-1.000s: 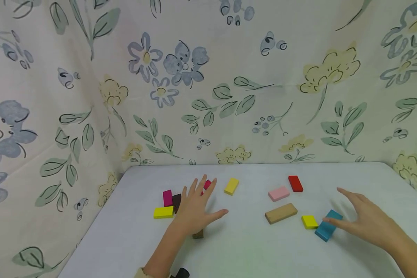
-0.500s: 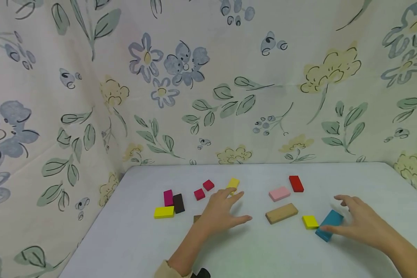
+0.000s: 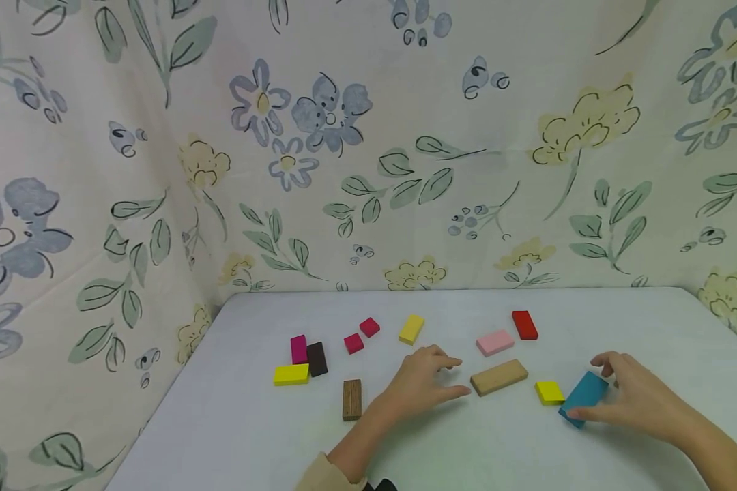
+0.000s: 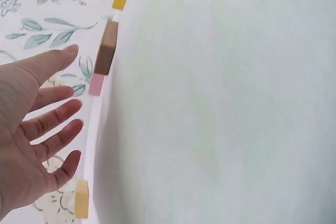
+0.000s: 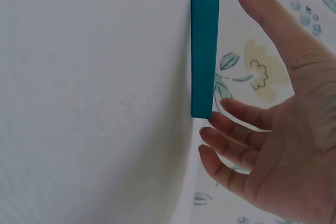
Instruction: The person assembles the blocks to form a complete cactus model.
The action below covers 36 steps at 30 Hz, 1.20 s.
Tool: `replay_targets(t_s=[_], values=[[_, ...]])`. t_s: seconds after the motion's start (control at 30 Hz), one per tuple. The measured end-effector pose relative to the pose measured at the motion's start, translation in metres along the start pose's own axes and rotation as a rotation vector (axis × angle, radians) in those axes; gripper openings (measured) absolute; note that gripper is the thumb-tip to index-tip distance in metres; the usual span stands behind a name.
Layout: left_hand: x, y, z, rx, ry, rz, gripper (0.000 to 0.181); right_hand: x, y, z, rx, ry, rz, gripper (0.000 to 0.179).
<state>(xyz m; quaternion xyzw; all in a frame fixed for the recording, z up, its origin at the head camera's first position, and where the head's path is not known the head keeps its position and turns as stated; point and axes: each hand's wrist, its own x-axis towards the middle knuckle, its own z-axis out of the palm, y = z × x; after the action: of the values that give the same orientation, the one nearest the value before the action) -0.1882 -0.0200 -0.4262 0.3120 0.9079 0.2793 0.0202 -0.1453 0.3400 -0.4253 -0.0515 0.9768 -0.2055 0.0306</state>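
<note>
My left hand [image 3: 420,382] is just left of a tan wooden block [image 3: 499,377], thumb and fingers spread apart and holding nothing. In the left wrist view that block [image 4: 106,48] stands beyond the thumb tip. My right hand [image 3: 635,395] is around the near right side of a blue block [image 3: 585,397], its thumb overlapping the near end in the head view. The right wrist view shows the thumb apart from the blue block [image 5: 204,56] and the fingertips close to its lower end. A small yellow block [image 3: 549,393] lies against the blue one's left side.
Behind the tan block lie a pink block [image 3: 495,342] and a red block [image 3: 525,325]. A yellow block [image 3: 411,329], two crimson cubes [image 3: 354,343], a brown block [image 3: 352,399], and a cluster with a dark block [image 3: 316,359] lie leftward. A floral curtain [image 3: 368,150] borders the white table [image 3: 233,423].
My left hand has moved right, from over the left blocks to beside the tan block. The right hand has lowered slightly around the blue block, its fingers bending more.
</note>
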Motion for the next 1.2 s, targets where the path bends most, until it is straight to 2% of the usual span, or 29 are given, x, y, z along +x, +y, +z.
replay_targets(t_s=[0.13,0.3,0.53,0.7,0.87,0.97,1.07,1.2], values=[[0.008,0.004,0.007,-0.068,-0.01,0.017,0.037,0.001,0.001,0.001,0.017,-0.033,0.002,0.091],[0.016,0.009,0.014,-0.127,-0.023,0.006,0.035,0.002,0.006,0.005,0.041,-0.036,-0.02,0.088],[0.022,0.015,0.021,-0.217,-0.045,-0.035,0.033,0.003,0.016,0.01,0.073,-0.035,-0.061,0.085],[0.024,0.017,0.022,-0.242,-0.056,-0.026,0.033,0.005,0.017,0.011,0.081,-0.05,-0.055,0.087],[0.026,0.022,0.023,-0.267,-0.141,-0.067,0.044,0.003,0.014,0.012,0.074,-0.052,-0.06,0.087],[0.029,0.026,0.023,-0.23,-0.194,-0.082,0.054,0.002,0.014,0.013,0.08,-0.046,-0.076,0.085],[0.033,0.028,0.022,-0.189,-0.222,-0.077,0.067,0.002,0.015,0.013,0.092,-0.049,-0.088,0.084],[0.039,0.027,0.021,-0.175,-0.273,-0.088,0.079,0.002,0.018,0.013,0.114,-0.073,-0.091,0.084]])
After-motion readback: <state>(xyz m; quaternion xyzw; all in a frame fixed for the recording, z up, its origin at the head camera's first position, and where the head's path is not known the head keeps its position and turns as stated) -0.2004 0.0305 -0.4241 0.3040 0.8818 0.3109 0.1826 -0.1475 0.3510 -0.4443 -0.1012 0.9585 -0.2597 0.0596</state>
